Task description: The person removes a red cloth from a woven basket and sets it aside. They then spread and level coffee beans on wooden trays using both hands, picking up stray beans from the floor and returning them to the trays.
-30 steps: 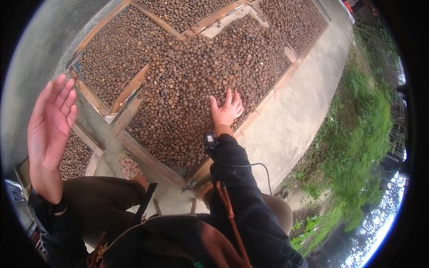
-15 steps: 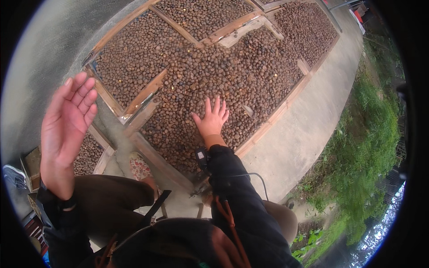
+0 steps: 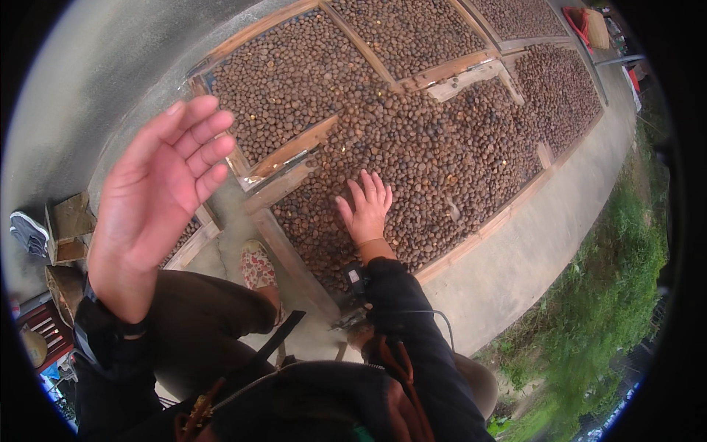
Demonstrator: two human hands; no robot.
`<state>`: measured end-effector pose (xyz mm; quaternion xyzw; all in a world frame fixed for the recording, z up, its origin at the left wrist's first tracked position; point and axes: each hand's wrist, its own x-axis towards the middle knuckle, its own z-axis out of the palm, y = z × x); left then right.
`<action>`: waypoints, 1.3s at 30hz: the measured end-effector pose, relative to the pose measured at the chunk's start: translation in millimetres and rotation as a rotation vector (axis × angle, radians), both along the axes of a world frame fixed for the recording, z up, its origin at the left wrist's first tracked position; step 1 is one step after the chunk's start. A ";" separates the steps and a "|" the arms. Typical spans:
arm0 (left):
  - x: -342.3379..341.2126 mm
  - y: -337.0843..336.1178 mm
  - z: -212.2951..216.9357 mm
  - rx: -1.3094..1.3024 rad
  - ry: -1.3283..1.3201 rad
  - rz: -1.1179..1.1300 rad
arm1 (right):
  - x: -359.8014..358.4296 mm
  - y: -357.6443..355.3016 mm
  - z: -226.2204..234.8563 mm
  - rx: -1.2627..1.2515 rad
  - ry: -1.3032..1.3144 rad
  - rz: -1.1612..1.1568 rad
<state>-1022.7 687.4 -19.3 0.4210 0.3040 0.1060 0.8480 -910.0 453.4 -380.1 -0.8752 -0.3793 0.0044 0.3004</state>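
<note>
1. Concrete floor (image 3: 530, 250) runs around the work, outdoors, with green plants (image 3: 604, 258) along the right side.
2. Your right hand (image 3: 364, 210) lies low over the brown nuts (image 3: 427, 147), back upward, fingers nearly straight and a little spread. It grips nothing that shows; whether any nuts sit under your palm, you cannot tell from this view.
3. Your left hand (image 3: 158, 184) is raised well above the floor, left of the nuts. Its palm is bare, its fingers loosely curved and close together, and it holds nothing.
4. On your right wrist sits a small black device (image 3: 355, 277), with a black cord (image 3: 445, 320) looping beside your sleeve.
5. Around the nuts stands a wooden frame (image 3: 482, 230), divided by boards into sections; the nuts under your right hand fill the near one.
6. Just outside that frame, below your left hand, is your flowered shoe (image 3: 258, 265).
7. Farther left, a dark sneaker (image 3: 29, 232) rests beside a wooden box (image 3: 70, 221).
8. At the far upper right is a red basket (image 3: 578, 26).
</note>
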 end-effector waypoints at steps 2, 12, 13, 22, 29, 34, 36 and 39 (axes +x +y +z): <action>-3.7 2.2 0.6 0.003 -0.010 0.010 | 15.5 20.6 4.6 0.078 -0.047 -0.062; -13.4 17.4 0.7 0.099 0.023 0.073 | 38.5 85.2 18.0 0.200 0.056 0.001; -13.0 19.9 0.0 0.101 0.028 0.098 | 22.2 84.8 16.0 0.234 0.170 -0.043; -10.0 20.0 0.9 0.139 -0.088 0.049 | -156.1 25.1 6.5 -0.295 0.437 0.527; -9.9 9.3 9.3 0.122 -0.117 0.044 | -170.2 -9.4 6.8 -0.345 0.276 0.556; -13.1 13.8 9.0 0.141 -0.107 0.043 | -176.6 9.2 15.5 -0.369 0.291 0.473; -17.2 15.5 9.4 0.121 -0.120 0.050 | -164.7 24.4 16.3 -0.299 0.337 0.433; -22.6 17.3 10.2 0.118 -0.111 0.072 | -112.9 58.8 11.5 0.086 0.161 0.232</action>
